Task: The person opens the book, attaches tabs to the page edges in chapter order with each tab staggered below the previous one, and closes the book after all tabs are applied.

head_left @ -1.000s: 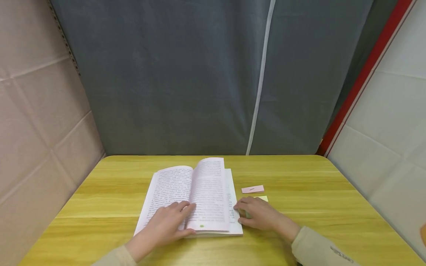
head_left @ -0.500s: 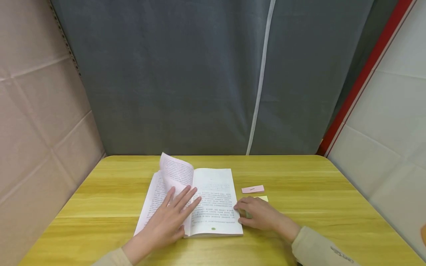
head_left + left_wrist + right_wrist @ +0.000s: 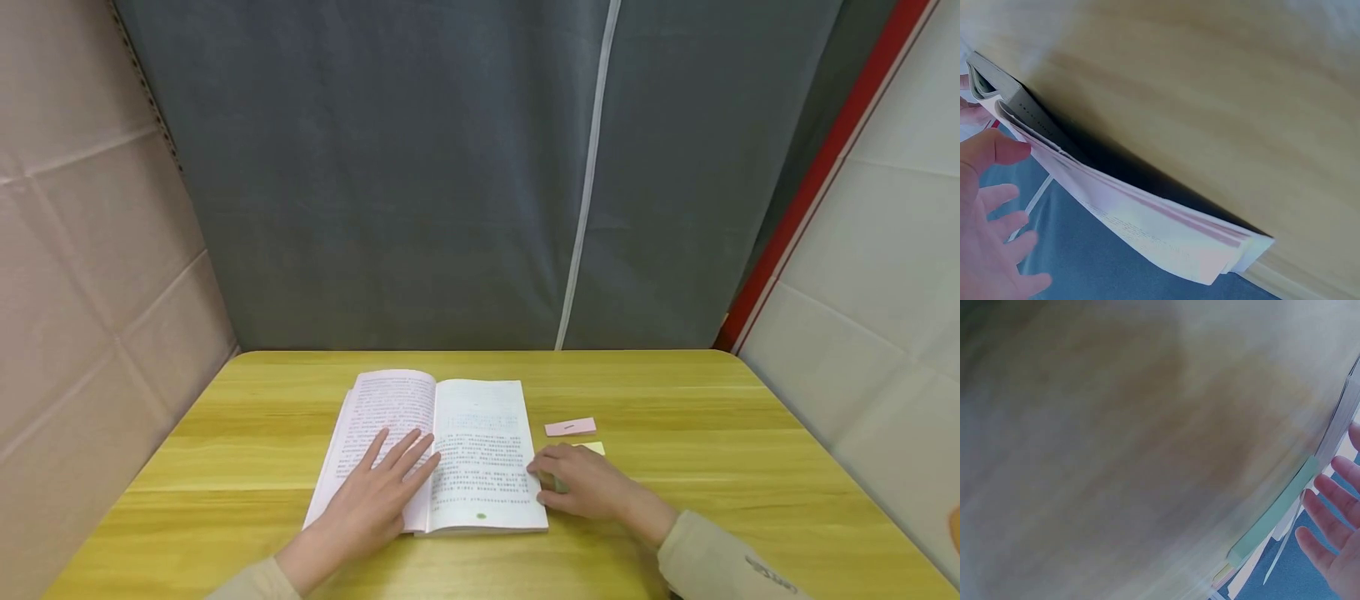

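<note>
- I see two hands: the left hand (image 3: pixel 367 496) is released, fingers fanned over the lower left page; I can't tell how firmly it presses.
- The right hand (image 3: pixel 581 481) is also released, fingers loosely bent, tips at the book's right edge.
- One book (image 3: pixel 480 467) lies spread between them, left page under my left hand, right page between the two.
- Three paper slips sit around the right hand: one green slip (image 3: pixel 1272 512) beneath it, one yellow slip (image 3: pixel 592 447) peeking out just beyond its knuckles, one pink slip (image 3: pixel 570 427) with a dark mark farther beyond.
- Everything rests on one wood-grain table (image 3: pixel 675 417).
- Beyond both hands hangs a dark curtain (image 3: pixel 375 167) with one white stripe (image 3: pixel 588 183); pale walls (image 3: pixel 885 333) flank it, a red strip (image 3: pixel 825 167) far right.
- My right hand blocks most of the green slip and part of the yellow.
</note>
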`<action>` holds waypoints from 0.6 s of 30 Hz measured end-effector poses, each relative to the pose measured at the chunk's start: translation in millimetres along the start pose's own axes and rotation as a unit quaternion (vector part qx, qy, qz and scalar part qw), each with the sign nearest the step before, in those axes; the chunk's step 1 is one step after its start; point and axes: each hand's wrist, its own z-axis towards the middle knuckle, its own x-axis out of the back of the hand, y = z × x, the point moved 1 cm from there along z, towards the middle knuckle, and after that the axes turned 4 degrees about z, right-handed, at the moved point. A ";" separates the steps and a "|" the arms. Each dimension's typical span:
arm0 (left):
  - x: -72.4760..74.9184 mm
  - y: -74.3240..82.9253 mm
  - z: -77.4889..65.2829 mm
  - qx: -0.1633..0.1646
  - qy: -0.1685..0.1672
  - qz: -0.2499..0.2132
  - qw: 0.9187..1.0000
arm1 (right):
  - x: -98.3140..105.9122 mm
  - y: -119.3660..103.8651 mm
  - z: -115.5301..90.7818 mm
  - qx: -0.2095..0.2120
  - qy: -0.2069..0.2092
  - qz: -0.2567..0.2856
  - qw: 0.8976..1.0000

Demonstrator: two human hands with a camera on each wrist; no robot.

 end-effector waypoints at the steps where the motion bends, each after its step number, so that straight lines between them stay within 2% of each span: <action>1: -0.1 0.3 0.0 0.006 -0.010 -0.002 1.000 | 0.0 0.0 -0.2 -0.001 0.000 -0.001 1.000; 6: 1.2 1.1 -1.1 0.039 -0.048 -0.021 0.998 | 0.8 -0.6 -0.4 -0.002 0.001 -0.003 1.000; 13: 2.1 2.2 -2.8 0.048 -0.038 -0.027 0.998 | 0.4 -0.5 -0.1 -0.005 0.001 -0.004 1.000; 18: 0.4 2.3 -3.3 0.055 -0.047 -0.041 0.997 | -0.6 0.1 -0.2 -0.003 0.001 -0.001 1.000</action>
